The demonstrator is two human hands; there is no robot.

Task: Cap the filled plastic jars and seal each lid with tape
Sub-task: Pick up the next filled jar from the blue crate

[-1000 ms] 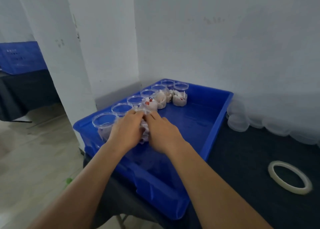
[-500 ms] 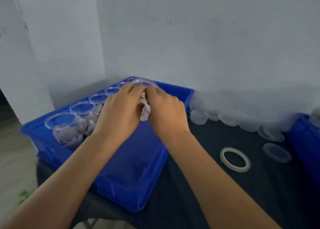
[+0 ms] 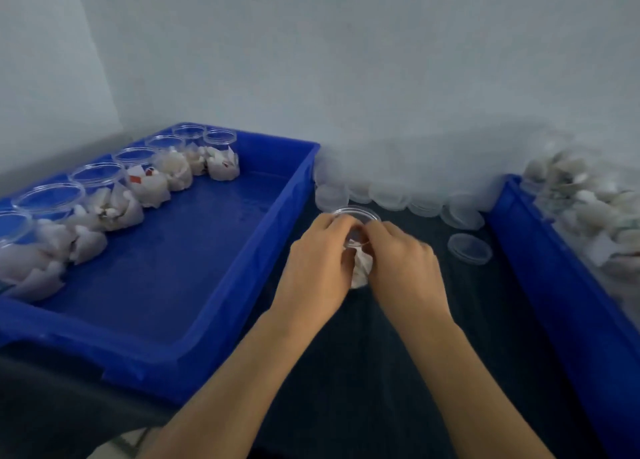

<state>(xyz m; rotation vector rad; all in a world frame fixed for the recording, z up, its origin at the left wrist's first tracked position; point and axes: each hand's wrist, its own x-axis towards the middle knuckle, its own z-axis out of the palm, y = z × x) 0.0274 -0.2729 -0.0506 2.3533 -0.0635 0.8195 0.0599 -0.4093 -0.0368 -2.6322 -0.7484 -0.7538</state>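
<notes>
A clear plastic jar (image 3: 358,243) filled with white scraps is held between both hands over the dark table, just right of the left blue bin. My left hand (image 3: 317,266) grips its left side and my right hand (image 3: 403,268) grips its right side, fingers curled round its open rim. Several more uncapped filled jars (image 3: 152,178) stand in a row along the far side of the left blue bin (image 3: 221,313). A loose clear lid (image 3: 469,249) lies on the table to the right of my hands. The tape roll is hidden from view.
Several clear lids (image 3: 391,195) lie stacked along the white wall behind my hands. A second blue bin (image 3: 540,271) at the right edge holds a pile of filled jars (image 3: 588,202). The dark table (image 3: 398,372) lies between the two bins.
Both hands have lifted the jar out of the left bin and carried it rightward down to the dark table. The view has swung to the right, and the tape roll has dropped out of view.
</notes>
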